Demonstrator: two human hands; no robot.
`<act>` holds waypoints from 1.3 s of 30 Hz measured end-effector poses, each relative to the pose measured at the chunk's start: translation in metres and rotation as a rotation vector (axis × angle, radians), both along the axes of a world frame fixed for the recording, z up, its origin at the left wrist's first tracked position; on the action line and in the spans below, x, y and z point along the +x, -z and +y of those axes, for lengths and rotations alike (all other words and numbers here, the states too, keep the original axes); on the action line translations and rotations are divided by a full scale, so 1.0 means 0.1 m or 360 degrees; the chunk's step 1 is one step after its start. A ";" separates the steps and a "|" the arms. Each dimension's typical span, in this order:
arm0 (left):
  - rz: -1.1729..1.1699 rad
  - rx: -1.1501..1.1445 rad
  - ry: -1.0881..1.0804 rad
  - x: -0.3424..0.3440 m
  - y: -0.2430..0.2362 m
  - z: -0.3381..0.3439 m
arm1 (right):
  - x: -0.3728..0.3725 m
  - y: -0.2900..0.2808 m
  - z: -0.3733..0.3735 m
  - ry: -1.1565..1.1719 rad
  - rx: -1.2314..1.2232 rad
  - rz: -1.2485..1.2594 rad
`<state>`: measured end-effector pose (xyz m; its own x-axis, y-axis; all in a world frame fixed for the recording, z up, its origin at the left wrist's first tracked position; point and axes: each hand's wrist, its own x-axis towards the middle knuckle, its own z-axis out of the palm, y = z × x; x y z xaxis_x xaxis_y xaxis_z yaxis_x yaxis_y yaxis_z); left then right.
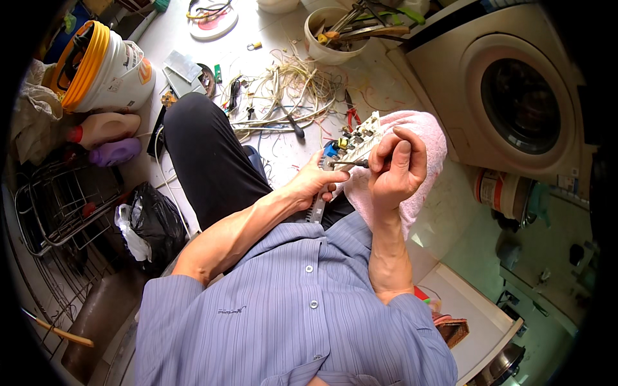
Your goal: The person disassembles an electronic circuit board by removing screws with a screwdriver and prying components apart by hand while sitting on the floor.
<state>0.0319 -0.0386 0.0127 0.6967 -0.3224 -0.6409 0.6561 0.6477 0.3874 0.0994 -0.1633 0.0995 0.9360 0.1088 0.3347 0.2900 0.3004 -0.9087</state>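
Pale plastic circuit strip (351,153) gripped in the left hand (314,183), tool presented from the right.

Strip's long axis runs seven o'clock to one o'clock; it lies at nine o'clock from the right hand (398,164), with the left nearer, in contact. Right fingers are closed on a slim dark tool (358,163), shaft toward nine o'clock; tip contact cannot be told. Strip's lower length is grey and ridged, upper end blocky. Fluffy pink towel (428,138) drapes at two o'clock; thin tangled wires (309,83) lie at eleven.
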 end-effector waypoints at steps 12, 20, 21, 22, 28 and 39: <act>-0.0028 0.0012 -0.0004 0.00 0.03 0.01 | 0.01 0.00 0.02 -0.0025 0.0021 0.0046; -0.0012 0.0007 -0.0012 -0.01 0.02 -0.01 | 0.02 0.01 0.01 -0.0034 0.0038 0.0044; -0.0011 -0.0004 -0.0008 -0.01 0.02 -0.01 | 0.01 0.01 0.01 -0.0032 0.0047 0.0044; -0.0010 -0.0014 -0.0002 -0.01 0.02 0.00 | 0.01 0.01 0.01 -0.0028 0.0058 0.0044; 0.0006 -0.0012 -0.0019 -0.01 0.00 0.00 | 0.02 0.02 0.02 -0.0036 0.0065 0.0044; -0.0110 0.0114 -0.0035 -0.03 0.05 0.01 | -0.02 -0.06 0.02 0.0155 -0.0385 0.0342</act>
<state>0.0290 -0.0381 0.0079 0.7463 -0.2616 -0.6120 0.6122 0.6307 0.4769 0.0974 -0.1610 0.1059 0.9922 0.0678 0.1042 0.1010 0.0492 -0.9937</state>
